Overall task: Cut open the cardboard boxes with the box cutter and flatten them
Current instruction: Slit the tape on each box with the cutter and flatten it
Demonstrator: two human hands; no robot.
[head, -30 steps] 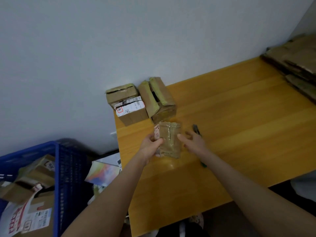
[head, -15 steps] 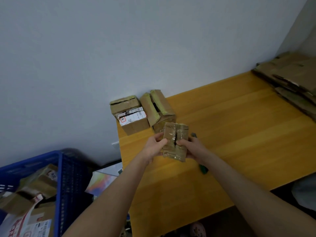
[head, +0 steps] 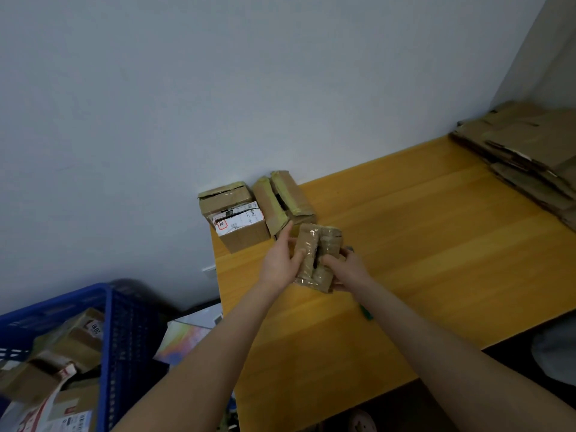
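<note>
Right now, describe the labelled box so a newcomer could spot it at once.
Find the yellow wooden table and its far left corner by the wall. Two boxes stand there. The left box carries a white printed label; the right box shows none.

Most of the green-handled box cutter [head: 367, 314] is hidden under the right forearm; only its green end shows, at five o'clock from the small tape-wrapped brown cardboard box [head: 311, 260]. Behind that box the fingers of the right hand [head: 346, 271] are mostly out of sight, as are all but the thumb and forefinger of the left hand [head: 279, 265]. Print on the white shipping label [head: 237, 221] at ten o'clock is too small to read. The blue plastic crate [head: 124, 322] at seven o'clock runs off the left and bottom edges; the stack of flattened brown cardboard [head: 530, 151] at two o'clock is cut by the right edge
</note>
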